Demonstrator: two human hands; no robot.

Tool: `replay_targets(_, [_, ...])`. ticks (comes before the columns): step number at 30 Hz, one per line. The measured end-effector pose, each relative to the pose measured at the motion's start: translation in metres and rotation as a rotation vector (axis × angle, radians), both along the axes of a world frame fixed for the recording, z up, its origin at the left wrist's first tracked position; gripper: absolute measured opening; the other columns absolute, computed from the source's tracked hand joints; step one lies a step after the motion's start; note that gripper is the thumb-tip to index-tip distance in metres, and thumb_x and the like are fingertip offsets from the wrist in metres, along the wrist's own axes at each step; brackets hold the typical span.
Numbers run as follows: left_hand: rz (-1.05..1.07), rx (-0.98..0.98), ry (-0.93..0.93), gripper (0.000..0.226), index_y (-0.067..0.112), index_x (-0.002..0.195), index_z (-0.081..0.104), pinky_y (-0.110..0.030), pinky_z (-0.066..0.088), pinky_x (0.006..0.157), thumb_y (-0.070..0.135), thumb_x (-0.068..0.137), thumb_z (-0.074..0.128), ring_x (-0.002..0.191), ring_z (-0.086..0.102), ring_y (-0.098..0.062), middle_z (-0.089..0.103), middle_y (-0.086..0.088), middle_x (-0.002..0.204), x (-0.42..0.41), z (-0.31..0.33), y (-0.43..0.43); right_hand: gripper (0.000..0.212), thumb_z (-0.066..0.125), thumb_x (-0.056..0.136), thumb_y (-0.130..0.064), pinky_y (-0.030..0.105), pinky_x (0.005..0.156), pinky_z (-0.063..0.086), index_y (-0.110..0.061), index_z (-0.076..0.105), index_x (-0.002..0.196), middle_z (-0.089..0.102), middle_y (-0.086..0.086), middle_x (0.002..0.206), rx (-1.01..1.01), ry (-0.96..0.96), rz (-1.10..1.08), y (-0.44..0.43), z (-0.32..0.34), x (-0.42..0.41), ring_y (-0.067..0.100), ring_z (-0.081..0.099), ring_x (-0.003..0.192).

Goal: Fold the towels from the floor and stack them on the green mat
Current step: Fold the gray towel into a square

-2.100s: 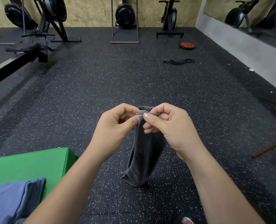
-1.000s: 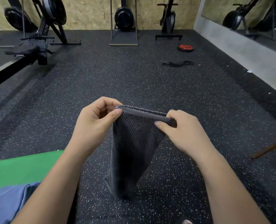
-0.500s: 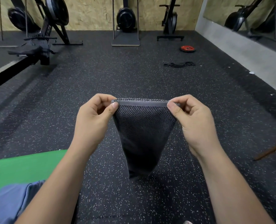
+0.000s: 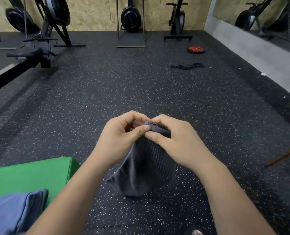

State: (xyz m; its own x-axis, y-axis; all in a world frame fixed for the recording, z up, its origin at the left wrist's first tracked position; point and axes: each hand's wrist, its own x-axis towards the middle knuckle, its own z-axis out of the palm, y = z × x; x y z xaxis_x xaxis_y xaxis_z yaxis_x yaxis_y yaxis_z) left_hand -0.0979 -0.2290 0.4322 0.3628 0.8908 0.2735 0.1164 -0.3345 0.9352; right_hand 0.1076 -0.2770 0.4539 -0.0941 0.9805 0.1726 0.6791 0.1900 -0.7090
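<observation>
Here, my left hand point(image 4: 122, 138) and right hand point(image 4: 178, 141) meet in front of me, the thumbs and curled fingers of both pinching the stitched top hem of a dark grey ribbed towel point(image 4: 147, 170). It hangs doubled from that edge, long axis straight down, ribs running vertically, above the speckled black rubber floor point(image 4: 141, 92). To my left, folded blue-grey towels point(image 4: 13, 212) lie on the green foam mat point(image 4: 30, 173).

I see a speckled black rubber floor point(image 4: 107, 92) carrying the green mat point(image 4: 30, 175) near left, with a red weight plate point(image 4: 196, 49) and black bands point(image 4: 188, 66) far right.
</observation>
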Motion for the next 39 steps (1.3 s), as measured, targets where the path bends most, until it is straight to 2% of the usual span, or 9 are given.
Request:
replay_targets(4, [-0.03,-0.053,-0.05,0.011,0.02,0.109,0.076,-0.037,0.054,0.086,0.019,0.099,0.076,0.09,0.066,-0.017,0.076,-0.006,0.095,-0.001,-0.001,0.0,0.019,0.07,0.102,-0.043,0.032,0.064,0.044,-0.027,0.066,0.092,0.065,-0.001,0.075,0.009,0.069,0.037,0.0,0.0,0.0,0.014,0.057,0.068])
replay_targets(8, [-0.158,-0.21,-0.034,0.017,0.013,0.116,0.068,-0.023,0.045,0.072,0.022,0.103,0.069,0.082,0.057,-0.01,0.065,0.001,0.088,-0.005,-0.01,0.004,0.015,0.07,0.103,-0.034,0.028,0.067,0.044,-0.025,0.068,0.091,0.066,-0.006,0.076,0.075,0.131,0.008,-0.002,0.005,0.002,0.011,0.059,0.072])
replay_targets(11, [-0.235,-0.27,0.041,0.007,0.009,0.103,0.066,-0.018,0.043,0.065,0.015,0.103,0.07,0.073,0.057,-0.003,0.066,0.01,0.082,-0.007,-0.019,0.005,0.014,0.067,0.105,-0.032,0.029,0.067,0.048,-0.025,0.068,0.093,0.068,-0.007,0.08,0.144,0.172,-0.062,-0.001,0.008,0.008,0.012,0.063,0.077])
replay_targets(17, [-0.303,-0.361,0.171,0.014,0.013,0.1,0.072,-0.034,0.031,0.064,0.027,0.101,0.075,0.074,0.044,-0.017,0.066,0.001,0.085,-0.02,-0.038,0.012,0.013,0.068,0.105,-0.032,0.036,0.067,0.048,-0.027,0.068,0.094,0.067,-0.004,0.081,0.24,0.207,-0.217,0.0,0.011,0.029,0.014,0.06,0.075])
replay_targets(23, [-0.338,-0.452,0.239,0.011,0.014,0.095,0.076,-0.019,0.043,0.065,0.024,0.096,0.079,0.073,0.056,-0.006,0.069,-0.003,0.082,-0.031,-0.051,0.016,0.012,0.068,0.105,-0.03,0.036,0.067,0.045,-0.026,0.07,0.094,0.067,0.0,0.079,0.306,0.244,-0.329,-0.002,0.012,0.042,0.02,0.058,0.074])
replay_targets(25, [-0.312,-0.435,0.302,0.012,0.015,0.096,0.079,-0.027,0.054,0.081,0.027,0.095,0.081,0.084,0.065,-0.012,0.075,-0.018,0.093,-0.036,-0.058,0.021,0.012,0.068,0.105,-0.03,0.035,0.066,0.044,-0.025,0.07,0.094,0.065,0.001,0.078,0.321,0.262,-0.366,-0.002,0.013,0.044,0.021,0.056,0.073])
replay_targets(27, [-0.285,-0.403,0.389,0.013,0.016,0.097,0.08,-0.037,0.055,0.093,0.029,0.096,0.081,0.09,0.069,-0.013,0.079,-0.016,0.102,-0.042,-0.064,0.024,0.014,0.068,0.105,-0.03,0.037,0.066,0.043,-0.023,0.069,0.093,0.063,0.002,0.076,0.336,0.271,-0.397,-0.002,0.013,0.046,0.022,0.054,0.072])
replay_targets(34, [-0.029,-0.171,0.562,0.012,0.031,0.095,0.076,-0.031,0.043,0.071,0.037,0.104,0.071,0.069,0.053,-0.004,0.067,0.01,0.073,-0.049,-0.061,0.029,0.02,0.066,0.106,-0.035,0.026,0.058,0.039,-0.021,0.066,0.092,0.063,-0.002,0.074,0.324,0.241,-0.483,0.0,0.013,0.048,0.011,0.053,0.065])
replay_targets(39, [0.041,-0.029,0.506,0.02,0.029,0.086,0.073,-0.023,0.042,0.064,0.033,0.105,0.069,0.064,0.053,0.0,0.067,0.016,0.07,-0.032,-0.04,0.015,0.007,0.069,0.103,-0.036,0.016,0.061,0.05,-0.033,0.066,0.108,0.07,-0.016,0.089,0.211,0.142,-0.383,-0.001,0.015,0.028,0.002,0.066,0.08])
